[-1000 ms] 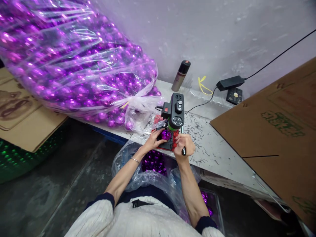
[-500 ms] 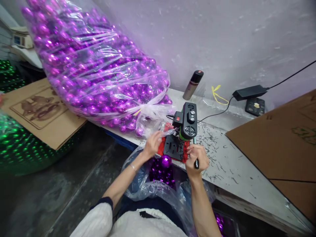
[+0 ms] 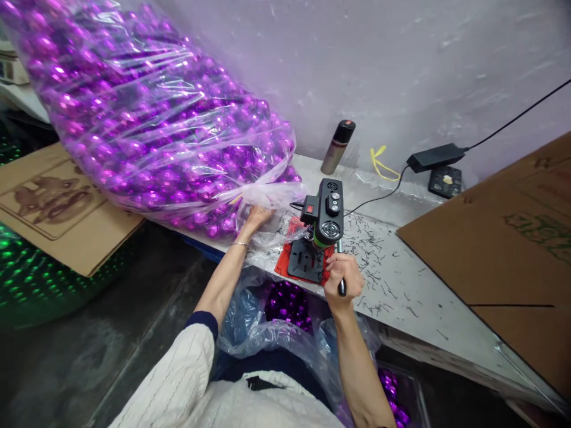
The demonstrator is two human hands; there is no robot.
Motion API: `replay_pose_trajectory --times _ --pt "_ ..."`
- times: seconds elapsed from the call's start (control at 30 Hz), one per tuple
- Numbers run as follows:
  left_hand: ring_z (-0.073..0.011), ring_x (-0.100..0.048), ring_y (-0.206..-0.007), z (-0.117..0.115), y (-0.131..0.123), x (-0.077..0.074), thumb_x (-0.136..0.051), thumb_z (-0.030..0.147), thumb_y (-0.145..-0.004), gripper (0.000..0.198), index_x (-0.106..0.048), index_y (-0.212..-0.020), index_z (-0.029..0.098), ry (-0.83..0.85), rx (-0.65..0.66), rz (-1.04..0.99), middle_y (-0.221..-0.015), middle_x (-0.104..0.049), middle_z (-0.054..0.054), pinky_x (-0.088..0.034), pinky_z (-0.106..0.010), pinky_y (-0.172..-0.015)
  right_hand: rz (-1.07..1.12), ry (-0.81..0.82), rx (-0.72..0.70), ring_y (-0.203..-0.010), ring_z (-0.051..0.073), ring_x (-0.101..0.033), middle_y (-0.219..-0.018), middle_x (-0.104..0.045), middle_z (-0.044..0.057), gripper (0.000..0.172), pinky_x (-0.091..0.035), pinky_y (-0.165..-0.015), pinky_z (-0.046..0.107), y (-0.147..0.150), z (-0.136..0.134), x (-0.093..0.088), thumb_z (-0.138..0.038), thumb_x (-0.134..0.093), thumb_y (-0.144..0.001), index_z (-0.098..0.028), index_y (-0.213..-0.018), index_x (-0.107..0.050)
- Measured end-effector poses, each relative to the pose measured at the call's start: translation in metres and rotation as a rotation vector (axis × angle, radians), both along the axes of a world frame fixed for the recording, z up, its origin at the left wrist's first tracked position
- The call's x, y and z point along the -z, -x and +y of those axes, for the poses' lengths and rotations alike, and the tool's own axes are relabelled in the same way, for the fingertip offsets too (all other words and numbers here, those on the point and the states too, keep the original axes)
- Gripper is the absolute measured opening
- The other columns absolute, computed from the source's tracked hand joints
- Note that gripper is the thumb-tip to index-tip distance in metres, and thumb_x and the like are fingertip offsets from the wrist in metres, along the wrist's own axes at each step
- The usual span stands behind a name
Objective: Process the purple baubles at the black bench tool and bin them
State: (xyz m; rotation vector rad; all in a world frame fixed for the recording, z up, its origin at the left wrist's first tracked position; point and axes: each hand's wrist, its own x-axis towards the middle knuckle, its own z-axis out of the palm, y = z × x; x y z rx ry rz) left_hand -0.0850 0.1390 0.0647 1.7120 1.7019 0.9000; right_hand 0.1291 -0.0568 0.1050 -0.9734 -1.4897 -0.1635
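Gripping the lever (image 3: 342,288) in the right hand (image 3: 344,274), folded snugly round it, with the black end poking out beneath. Reaching the left hand (image 3: 257,217) in at the gathered neck of the big bag (image 3: 261,193), with fingertips lost under clear film; cannot tell whether pinching anything there, nor how wide. Wearing a bracelet (image 3: 241,244) on the left wrist.

Facing the machine (image 3: 329,205), just beyond the lever, with a red switch and round grilles on top. Seeing the slotted black plate (image 3: 304,261) below its head, on a red mat (image 3: 281,260) near the front edge of the table (image 3: 423,303).

Finding purple balls (image 3: 156,148) in three places: packed in the big bag, heaped inside the open bag (image 3: 267,336) below the table edge, and lying in a clear tub (image 3: 419,392) at lower right.

Spotting black bits (image 3: 368,241) strewn right of the machine. Looking past it to a can (image 3: 334,153) near the wall (image 3: 401,71), a yellow tie (image 3: 382,165), and an adapter (image 3: 435,157) beside a black box (image 3: 445,182). Noting a carton (image 3: 499,238) far right, and cardboard (image 3: 62,208) above a shiny green heap (image 3: 53,282) far left.
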Motion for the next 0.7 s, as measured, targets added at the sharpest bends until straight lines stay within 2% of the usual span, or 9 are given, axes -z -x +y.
replay_pose_trajectory --times 0.1,0.23,0.3,0.37,0.43,0.5,0.63,0.7 --pt "-0.0296 -0.068 -0.098 -0.020 0.004 -0.006 -0.075 0.034 -0.079 0.033 -0.067 -0.102 0.012 0.066 -0.043 -0.128 -0.093 -0.071 -0.011 -0.054 -0.038 -0.087 -0.008 0.011 0.003 -0.064 0.013 -0.059 -0.069 -0.060 -0.001 0.024 -0.046 -0.061 0.028 0.000 0.000 -0.002 -0.010 -0.046 -0.094 -0.022 -0.073 -0.053" --pt "-0.0163 -0.067 -0.085 -0.056 0.009 -0.018 -0.077 0.027 -0.073 0.056 -0.056 -0.125 0.020 0.165 -0.039 -0.679 -0.107 -0.069 -0.005 -0.054 -0.024 -0.071 0.011 0.010 0.003 -0.063 0.013 -0.059 -0.067 -0.059 -0.001 0.025 -0.046 -0.061 0.028 0.002 0.000 -0.004 -0.011 -0.046 -0.094 -0.022 -0.072 -0.052" --pt "-0.0133 -0.068 -0.076 -0.078 0.007 -0.021 -0.075 0.029 -0.075 0.054 -0.057 -0.124 0.020 0.252 -0.004 -0.930 -0.102 -0.070 -0.003 -0.054 -0.022 -0.067 0.022 0.017 0.007 -0.062 0.013 -0.059 -0.067 -0.059 -0.001 0.026 -0.045 -0.061 0.028 0.002 0.000 -0.007 -0.012 -0.046 -0.095 -0.022 -0.072 -0.051" --pt "-0.0148 -0.070 -0.073 -0.102 0.001 -0.022 -0.070 0.034 -0.079 0.043 -0.061 -0.117 0.018 0.364 0.037 -1.106 -0.094 -0.072 -0.004 -0.057 -0.026 -0.069 0.023 0.030 0.010 -0.062 0.013 -0.058 -0.066 -0.059 -0.001 0.027 -0.045 -0.060 0.029 0.002 0.001 -0.013 -0.013 -0.046 -0.095 -0.023 -0.071 -0.051" --pt "-0.0188 -0.073 -0.077 -0.125 -0.008 -0.018 -0.065 0.037 -0.083 0.036 -0.065 -0.112 0.016 0.481 0.065 -1.217 -0.093 -0.074 -0.007 -0.060 -0.031 -0.074 0.018 0.047 0.018 -0.062 0.013 -0.058 -0.065 -0.059 -0.001 0.028 -0.044 -0.060 0.029 0.001 0.002 -0.020 -0.014 -0.045 -0.096 -0.023 -0.070 -0.051" --pt "-0.0200 -0.074 -0.080 -0.144 -0.019 -0.012 -0.063 0.038 -0.085 0.033 -0.066 -0.109 0.015 0.572 0.077 -1.294 -0.096 -0.076 -0.009 -0.060 -0.031 -0.073 0.013 0.069 0.029 -0.061 0.013 -0.058 -0.064 -0.058 -0.001 0.028 -0.044 -0.061 0.030 0.000 0.003 -0.027 -0.017 -0.045 -0.097 -0.023 -0.070 -0.051" --pt "-0.0134 -0.071 -0.067 -0.166 -0.037 0.003 -0.069 0.031 -0.082 0.022 -0.065 -0.099 0.016 0.659 0.015 -1.391 -0.082 -0.074 -0.004 -0.052 -0.019 -0.052 -0.005 0.095 0.043 -0.062 0.013 -0.058 -0.064 -0.058 -0.001 0.029 -0.044 -0.061 0.030 -0.002 0.005 -0.036 -0.019 -0.045 -0.098 -0.023 -0.069 -0.050" --pt "-0.0119 -0.070 -0.063 -0.170 -0.042 0.009 -0.072 0.028 -0.081 0.021 -0.064 -0.097 0.017 0.691 -0.008 -1.402 -0.078 -0.072 -0.002 -0.051 -0.017 -0.051 -0.011 0.083 0.038 -0.062 0.013 -0.058 -0.064 -0.058 -0.001 0.029 -0.043 -0.060 0.029 -0.002 0.006 -0.038 -0.017 -0.045 -0.098 -0.023 -0.070 -0.049"
